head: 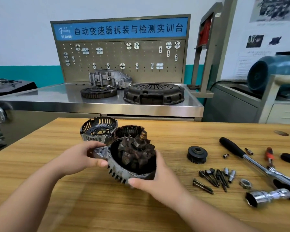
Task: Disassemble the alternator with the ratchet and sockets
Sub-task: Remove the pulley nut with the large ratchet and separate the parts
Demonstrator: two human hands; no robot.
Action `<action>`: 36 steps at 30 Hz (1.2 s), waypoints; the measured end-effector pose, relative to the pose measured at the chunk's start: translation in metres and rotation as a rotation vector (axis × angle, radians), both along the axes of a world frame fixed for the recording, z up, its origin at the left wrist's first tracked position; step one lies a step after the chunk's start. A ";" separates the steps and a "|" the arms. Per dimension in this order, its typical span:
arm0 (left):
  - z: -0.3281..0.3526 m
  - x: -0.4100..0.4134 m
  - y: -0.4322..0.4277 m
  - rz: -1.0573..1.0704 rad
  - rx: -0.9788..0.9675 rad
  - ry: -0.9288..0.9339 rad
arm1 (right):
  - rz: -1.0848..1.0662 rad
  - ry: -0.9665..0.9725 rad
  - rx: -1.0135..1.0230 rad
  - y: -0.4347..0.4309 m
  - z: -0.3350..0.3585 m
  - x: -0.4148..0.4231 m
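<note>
Cast-metal housing [122,171] with rotor [136,153], judged heavy, rigid, greasy; left hand [81,159] and right hand [153,180] curl fingers round opposite sides, the sound hold.

Pulley [197,154] lies between housing [124,171] and ratchet [258,166].
</note>
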State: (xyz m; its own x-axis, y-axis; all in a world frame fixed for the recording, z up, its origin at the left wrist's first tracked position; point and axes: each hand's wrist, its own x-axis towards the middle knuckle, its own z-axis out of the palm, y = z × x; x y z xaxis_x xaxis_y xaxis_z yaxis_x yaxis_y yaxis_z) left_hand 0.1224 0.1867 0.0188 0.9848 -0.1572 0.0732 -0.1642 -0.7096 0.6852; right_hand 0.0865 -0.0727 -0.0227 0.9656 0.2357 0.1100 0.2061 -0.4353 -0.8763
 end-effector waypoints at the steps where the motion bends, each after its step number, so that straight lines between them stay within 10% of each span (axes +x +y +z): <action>1: 0.002 -0.004 -0.001 0.002 0.052 -0.009 | 0.023 0.015 -0.039 -0.014 0.003 -0.003; 13: 0.001 -0.026 -0.019 0.136 0.496 -0.157 | -0.530 -0.112 0.006 -0.203 0.033 -0.003; 17: -0.001 -0.026 -0.033 0.283 0.706 -0.304 | -0.699 -0.102 -0.180 -0.251 0.032 0.002; 21: 0.026 -0.082 -0.151 0.042 0.487 -0.673 | -0.778 0.039 -0.542 -0.288 0.026 0.000; 25: 0.007 -0.101 -0.267 -0.366 0.438 -0.422 | -0.677 0.272 -0.655 -0.294 0.018 -0.008; 36: -0.039 -0.049 -0.373 -0.458 0.738 -0.291 | -0.681 0.147 -0.868 -0.286 0.003 -0.027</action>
State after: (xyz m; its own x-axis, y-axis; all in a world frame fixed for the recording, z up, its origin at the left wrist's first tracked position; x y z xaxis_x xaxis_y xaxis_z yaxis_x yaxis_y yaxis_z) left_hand 0.0733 -0.1862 -0.0199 0.7731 -0.6333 0.0350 -0.6326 -0.7739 -0.0287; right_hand 0.0599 -0.3584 -0.0197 0.9126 -0.4071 0.0387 -0.3902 -0.8952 -0.2155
